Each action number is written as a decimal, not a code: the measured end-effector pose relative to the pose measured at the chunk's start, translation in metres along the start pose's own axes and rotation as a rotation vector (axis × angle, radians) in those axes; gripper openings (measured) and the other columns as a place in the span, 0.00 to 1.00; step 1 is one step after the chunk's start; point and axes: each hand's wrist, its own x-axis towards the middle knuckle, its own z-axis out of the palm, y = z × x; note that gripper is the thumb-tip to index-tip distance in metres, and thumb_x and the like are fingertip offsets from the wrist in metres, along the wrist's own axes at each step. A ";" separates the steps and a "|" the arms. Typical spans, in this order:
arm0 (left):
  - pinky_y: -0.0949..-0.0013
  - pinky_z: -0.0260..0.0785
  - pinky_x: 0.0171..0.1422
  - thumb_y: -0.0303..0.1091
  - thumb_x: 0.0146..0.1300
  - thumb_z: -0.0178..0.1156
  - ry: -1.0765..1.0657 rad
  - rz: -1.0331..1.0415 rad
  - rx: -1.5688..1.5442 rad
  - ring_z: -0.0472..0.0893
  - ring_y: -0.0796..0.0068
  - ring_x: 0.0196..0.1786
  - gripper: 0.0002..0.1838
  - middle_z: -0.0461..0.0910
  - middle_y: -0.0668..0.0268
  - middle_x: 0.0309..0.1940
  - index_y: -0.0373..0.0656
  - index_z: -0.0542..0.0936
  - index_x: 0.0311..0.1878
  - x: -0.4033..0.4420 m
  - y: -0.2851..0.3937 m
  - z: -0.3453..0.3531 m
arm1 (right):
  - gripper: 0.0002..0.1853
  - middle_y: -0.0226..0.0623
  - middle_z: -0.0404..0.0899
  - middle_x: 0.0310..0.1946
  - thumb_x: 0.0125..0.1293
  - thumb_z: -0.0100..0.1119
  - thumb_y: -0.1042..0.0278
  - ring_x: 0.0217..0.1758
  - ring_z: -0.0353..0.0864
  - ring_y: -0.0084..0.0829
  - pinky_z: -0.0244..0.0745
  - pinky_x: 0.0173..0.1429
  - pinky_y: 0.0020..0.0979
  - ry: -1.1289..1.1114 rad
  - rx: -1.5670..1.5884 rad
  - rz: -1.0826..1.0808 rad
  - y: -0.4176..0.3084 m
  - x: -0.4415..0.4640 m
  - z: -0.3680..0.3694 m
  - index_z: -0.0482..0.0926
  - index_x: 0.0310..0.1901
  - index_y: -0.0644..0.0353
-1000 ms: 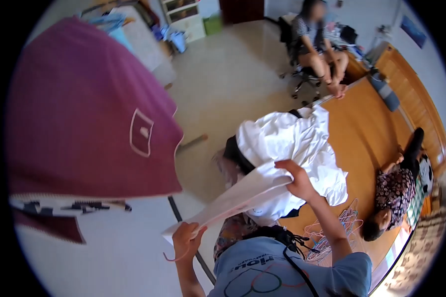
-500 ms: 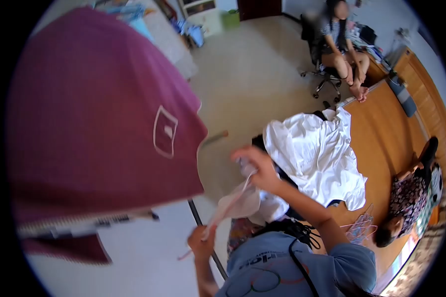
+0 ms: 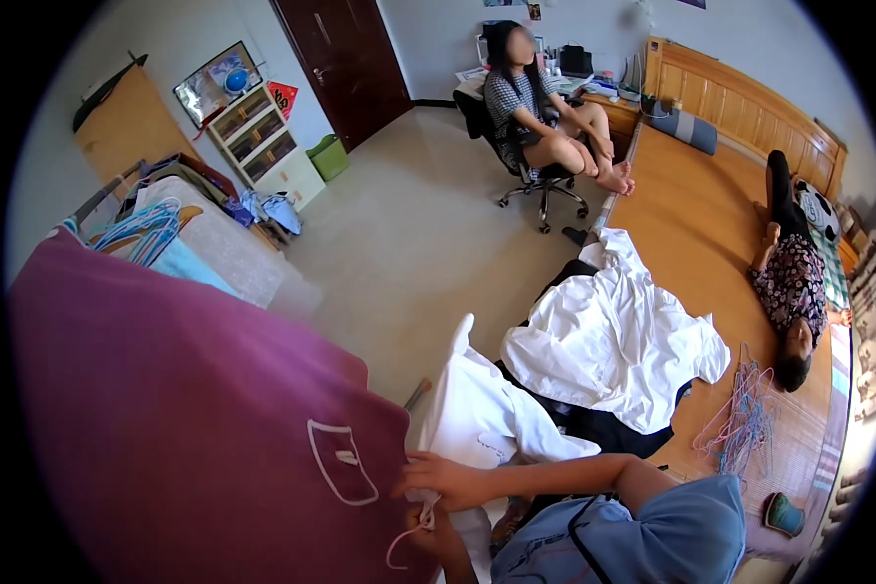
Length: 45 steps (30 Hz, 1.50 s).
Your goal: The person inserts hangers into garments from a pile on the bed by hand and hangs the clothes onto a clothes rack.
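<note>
Both hands have come together low in the view, where half a second ago they were apart with white cloth stretched between them. Far left, blue hangers (image 3: pixel 146 232) have come into sight above the purple cloth (image 3: pixel 200 409), which now sits lower in the picture. Beyond it, the drawer unit (image 3: pixel 261 146), green bin (image 3: pixel 328 158) and brown door (image 3: pixel 346 63) show more fully. Near the cloth's right edge, the left hand (image 3: pixel 440 537) is closed on the neck of a pink hanger (image 3: pixel 397 552), its hook sticking out to the left. Just above, the right hand (image 3: pixel 448 479) has its fingers reaching left; whether they grip cannot be told. Right beside the hands, the white garment (image 3: pixel 482 414) now hangs bunched, one end poking up. Farther right, the white shirt (image 3: pixel 618 341) still lies crumpled over dark clothes (image 3: pixel 618 428) on the bed (image 3: pixel 686 234), near tangled hangers (image 3: pixel 745 419). A person (image 3: pixel 793 277) still lies beyond; a green roll (image 3: pixel 784 514) has appeared at lower right.
</note>
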 end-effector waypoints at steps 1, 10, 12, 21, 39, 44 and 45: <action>0.79 0.60 0.38 0.25 0.48 0.57 0.009 0.027 -0.048 0.67 0.82 0.33 0.09 0.69 0.68 0.29 0.38 0.66 0.30 0.010 0.007 0.009 | 0.21 0.37 0.67 0.37 0.37 0.51 0.78 0.47 0.65 0.36 0.43 0.61 0.44 0.004 -0.002 0.007 0.004 0.007 -0.010 0.68 0.39 0.57; 0.81 0.59 0.28 0.26 0.47 0.60 0.121 0.159 -0.005 0.65 0.86 0.24 0.08 0.69 0.72 0.21 0.38 0.70 0.27 0.125 0.025 0.064 | 0.17 0.43 0.65 0.46 0.48 0.53 0.73 0.51 0.63 0.41 0.60 0.53 0.36 -0.226 -0.247 -0.220 0.071 0.084 -0.148 0.68 0.43 0.62; 0.82 0.57 0.25 0.24 0.44 0.61 0.099 0.329 0.210 0.63 0.87 0.21 0.09 0.67 0.73 0.18 0.39 0.69 0.23 0.152 0.040 0.071 | 0.15 0.37 0.69 0.41 0.46 0.57 0.66 0.46 0.68 0.35 0.65 0.45 0.33 -0.183 -0.654 -0.287 0.096 0.111 -0.173 0.71 0.38 0.60; 0.78 0.62 0.25 0.29 0.46 0.61 -0.120 0.427 0.279 0.69 0.84 0.23 0.11 0.73 0.65 0.19 0.34 0.71 0.29 0.296 0.053 0.109 | 0.09 0.30 0.70 0.31 0.41 0.55 0.64 0.35 0.71 0.26 0.63 0.32 0.27 -0.058 -0.916 -0.347 0.153 0.202 -0.205 0.69 0.24 0.56; 0.67 0.56 0.18 0.40 0.42 0.62 -0.140 0.912 0.656 0.67 0.61 0.16 0.15 0.67 0.61 0.13 0.41 0.69 0.18 0.604 0.019 0.168 | 0.11 0.35 0.69 0.29 0.40 0.58 0.73 0.25 0.71 0.34 0.68 0.28 0.28 0.251 -1.224 0.060 0.250 0.326 -0.352 0.65 0.24 0.62; 0.69 0.52 0.15 0.43 0.34 0.67 0.151 1.140 0.619 0.62 0.65 0.12 0.19 0.61 0.65 0.08 0.43 0.66 0.12 0.633 0.039 0.154 | 0.10 0.38 0.68 0.33 0.42 0.55 0.65 0.37 0.66 0.40 0.64 0.41 0.39 -0.018 -1.235 -0.085 0.275 0.334 -0.417 0.66 0.20 0.61; 0.69 0.51 0.15 0.43 0.33 0.67 0.163 1.178 0.657 0.62 0.66 0.12 0.20 0.62 0.65 0.08 0.43 0.66 0.12 0.635 0.047 0.157 | 0.11 0.38 0.68 0.33 0.42 0.54 0.63 0.37 0.65 0.41 0.63 0.40 0.38 -0.075 -1.190 -0.108 0.286 0.337 -0.427 0.66 0.18 0.61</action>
